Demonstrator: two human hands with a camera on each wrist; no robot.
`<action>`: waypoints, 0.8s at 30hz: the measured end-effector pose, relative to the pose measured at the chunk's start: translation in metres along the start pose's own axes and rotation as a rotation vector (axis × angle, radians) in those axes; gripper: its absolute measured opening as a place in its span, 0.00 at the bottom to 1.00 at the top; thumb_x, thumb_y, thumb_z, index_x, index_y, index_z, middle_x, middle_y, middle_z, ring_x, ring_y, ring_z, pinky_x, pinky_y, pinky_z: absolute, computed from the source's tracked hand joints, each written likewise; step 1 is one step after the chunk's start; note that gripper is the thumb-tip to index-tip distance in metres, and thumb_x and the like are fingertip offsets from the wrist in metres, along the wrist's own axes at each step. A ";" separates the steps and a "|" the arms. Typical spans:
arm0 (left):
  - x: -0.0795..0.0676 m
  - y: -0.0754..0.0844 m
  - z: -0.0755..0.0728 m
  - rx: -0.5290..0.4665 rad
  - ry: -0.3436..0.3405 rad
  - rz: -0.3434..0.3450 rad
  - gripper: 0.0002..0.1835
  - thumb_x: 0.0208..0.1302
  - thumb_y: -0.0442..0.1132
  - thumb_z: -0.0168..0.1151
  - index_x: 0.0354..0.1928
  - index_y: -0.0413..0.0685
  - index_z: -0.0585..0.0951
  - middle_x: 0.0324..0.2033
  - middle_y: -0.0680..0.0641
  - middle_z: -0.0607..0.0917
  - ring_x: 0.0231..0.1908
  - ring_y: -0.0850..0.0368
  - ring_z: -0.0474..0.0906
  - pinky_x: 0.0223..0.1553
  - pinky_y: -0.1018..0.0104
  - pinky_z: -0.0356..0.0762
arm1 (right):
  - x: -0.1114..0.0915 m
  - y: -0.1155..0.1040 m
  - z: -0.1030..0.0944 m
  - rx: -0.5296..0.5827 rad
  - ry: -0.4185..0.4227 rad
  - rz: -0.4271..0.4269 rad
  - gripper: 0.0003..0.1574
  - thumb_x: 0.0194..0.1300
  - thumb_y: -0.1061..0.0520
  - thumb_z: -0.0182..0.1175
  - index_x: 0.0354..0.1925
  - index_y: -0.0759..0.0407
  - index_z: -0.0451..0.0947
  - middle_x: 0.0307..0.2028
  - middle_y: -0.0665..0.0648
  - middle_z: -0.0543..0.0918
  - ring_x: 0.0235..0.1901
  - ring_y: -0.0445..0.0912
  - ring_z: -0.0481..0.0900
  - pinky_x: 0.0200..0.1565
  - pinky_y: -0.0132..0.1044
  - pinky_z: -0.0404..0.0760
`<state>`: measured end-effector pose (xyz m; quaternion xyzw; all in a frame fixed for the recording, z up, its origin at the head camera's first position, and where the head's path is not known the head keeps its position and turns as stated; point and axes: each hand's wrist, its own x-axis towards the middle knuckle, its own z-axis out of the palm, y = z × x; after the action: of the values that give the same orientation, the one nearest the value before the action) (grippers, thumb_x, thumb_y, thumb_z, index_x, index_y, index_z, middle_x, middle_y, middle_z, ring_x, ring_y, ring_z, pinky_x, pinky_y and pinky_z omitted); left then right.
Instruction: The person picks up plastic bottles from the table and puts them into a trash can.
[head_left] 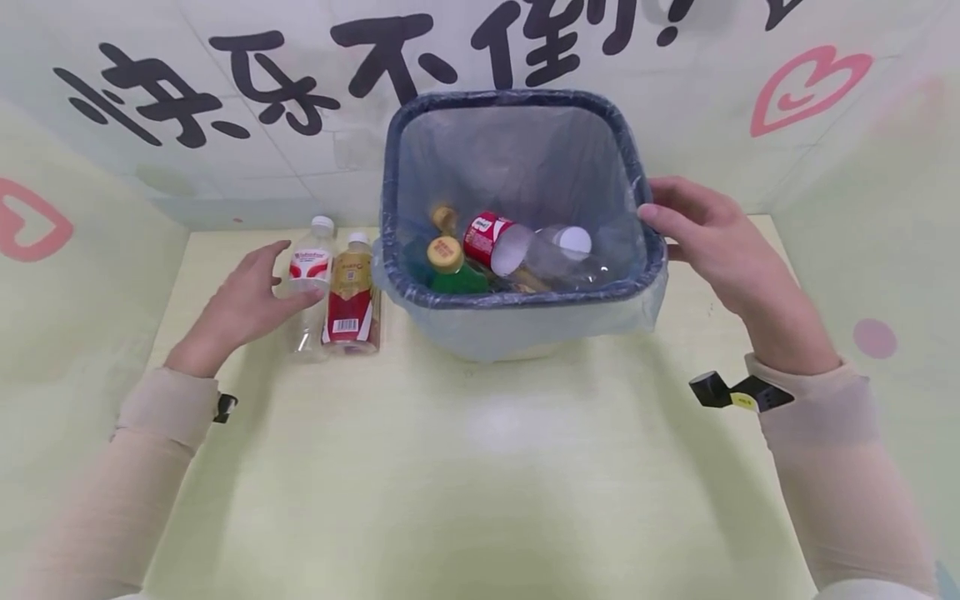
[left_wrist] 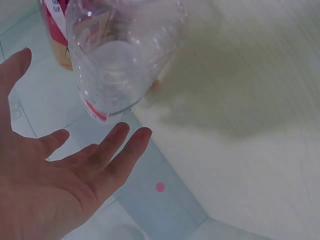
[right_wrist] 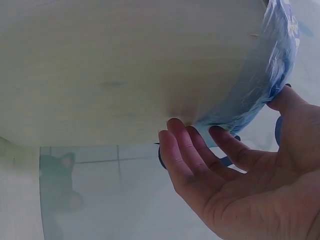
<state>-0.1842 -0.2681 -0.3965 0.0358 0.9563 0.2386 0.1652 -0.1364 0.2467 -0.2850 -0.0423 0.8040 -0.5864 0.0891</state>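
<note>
In the head view my left hand (head_left: pixel 243 296) is beside a clear plastic bottle (head_left: pixel 311 262) with a white cap and red-white label. Its fingers are spread and relaxed; in the left wrist view a gap shows between the fingers and the bottle (left_wrist: pixel 117 65). Right next to that bottle stands another bottle (head_left: pixel 351 296) with a red and gold label. My right hand (head_left: pixel 708 229) pinches the right rim of a trash bin (head_left: pixel 517 302), which is lined with a thin bluish bag (right_wrist: pixel 265 75). The bin's lower body is mostly hidden.
Inside the bin lie a green bottle with a yellow cap (head_left: pixel 445 252), a red-labelled bottle (head_left: pixel 491 237) and other clear plastic. The pale table (head_left: pixel 480 467) meets a white wall (head_left: pixel 315 158) with black characters behind the bin. Side walls stand left and right.
</note>
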 end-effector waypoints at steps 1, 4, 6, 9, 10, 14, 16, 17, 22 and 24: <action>-0.001 0.000 0.001 -0.001 0.001 0.003 0.57 0.62 0.67 0.60 0.79 0.42 0.43 0.73 0.29 0.52 0.62 0.26 0.65 0.52 0.30 0.72 | 0.000 0.000 0.000 -0.003 -0.002 0.001 0.24 0.74 0.52 0.56 0.64 0.57 0.73 0.52 0.55 0.78 0.46 0.46 0.79 0.47 0.29 0.80; 0.000 0.001 0.004 0.004 0.002 0.010 0.57 0.62 0.66 0.60 0.78 0.40 0.44 0.73 0.28 0.52 0.61 0.26 0.65 0.53 0.30 0.71 | 0.001 0.001 0.000 0.002 -0.006 0.001 0.24 0.74 0.52 0.56 0.64 0.57 0.73 0.53 0.55 0.78 0.47 0.46 0.79 0.48 0.29 0.80; 0.002 0.000 0.007 0.003 0.000 0.013 0.57 0.63 0.65 0.61 0.78 0.40 0.44 0.73 0.28 0.52 0.62 0.26 0.64 0.54 0.29 0.69 | 0.002 0.002 0.000 0.003 -0.005 0.003 0.24 0.74 0.51 0.56 0.64 0.57 0.73 0.53 0.55 0.78 0.47 0.46 0.78 0.47 0.29 0.79; 0.005 -0.002 0.011 0.003 -0.009 0.007 0.55 0.64 0.62 0.62 0.78 0.41 0.44 0.73 0.27 0.52 0.64 0.26 0.60 0.57 0.27 0.64 | 0.002 0.002 0.000 0.005 -0.006 0.005 0.23 0.74 0.52 0.56 0.63 0.56 0.74 0.52 0.55 0.78 0.46 0.46 0.78 0.47 0.30 0.80; 0.006 -0.003 0.012 0.003 -0.013 0.005 0.55 0.64 0.61 0.63 0.78 0.41 0.44 0.73 0.27 0.52 0.64 0.25 0.59 0.58 0.26 0.62 | 0.002 0.002 0.000 0.007 -0.004 0.004 0.23 0.74 0.52 0.57 0.63 0.57 0.74 0.52 0.55 0.78 0.46 0.47 0.78 0.47 0.30 0.79; 0.009 -0.004 0.014 0.001 -0.035 -0.020 0.54 0.64 0.52 0.66 0.79 0.43 0.42 0.71 0.27 0.54 0.65 0.25 0.57 0.58 0.25 0.61 | 0.001 0.002 0.001 0.008 -0.001 0.003 0.23 0.74 0.52 0.57 0.63 0.57 0.74 0.52 0.55 0.78 0.46 0.47 0.78 0.47 0.30 0.79; 0.009 -0.005 0.014 -0.002 -0.056 -0.048 0.56 0.64 0.50 0.67 0.79 0.43 0.38 0.70 0.26 0.56 0.63 0.25 0.59 0.57 0.26 0.63 | 0.001 0.001 0.001 0.010 0.000 0.006 0.23 0.74 0.52 0.57 0.63 0.57 0.74 0.52 0.55 0.78 0.47 0.47 0.78 0.48 0.30 0.79; 0.009 -0.005 0.013 -0.004 -0.066 -0.065 0.57 0.64 0.49 0.67 0.78 0.43 0.36 0.70 0.25 0.57 0.63 0.24 0.59 0.56 0.26 0.64 | 0.001 0.001 0.001 0.006 0.001 0.008 0.23 0.74 0.52 0.57 0.63 0.56 0.74 0.52 0.55 0.78 0.47 0.47 0.78 0.48 0.30 0.79; 0.011 -0.009 0.014 0.002 -0.091 -0.130 0.59 0.65 0.50 0.65 0.77 0.44 0.30 0.70 0.24 0.56 0.61 0.22 0.60 0.54 0.24 0.64 | 0.001 0.000 0.001 -0.020 0.007 0.021 0.24 0.74 0.50 0.56 0.64 0.55 0.73 0.53 0.54 0.78 0.48 0.46 0.77 0.48 0.30 0.79; 0.011 -0.012 0.017 0.026 -0.088 -0.137 0.59 0.65 0.50 0.64 0.77 0.46 0.28 0.70 0.24 0.55 0.60 0.22 0.61 0.53 0.23 0.64 | 0.000 0.001 0.001 -0.023 0.010 0.025 0.24 0.74 0.50 0.56 0.64 0.55 0.73 0.53 0.53 0.78 0.48 0.46 0.77 0.48 0.29 0.79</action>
<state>-0.1891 -0.2691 -0.4199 -0.0173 0.9514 0.2124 0.2225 -0.1366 0.2463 -0.2861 -0.0302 0.8115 -0.5762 0.0920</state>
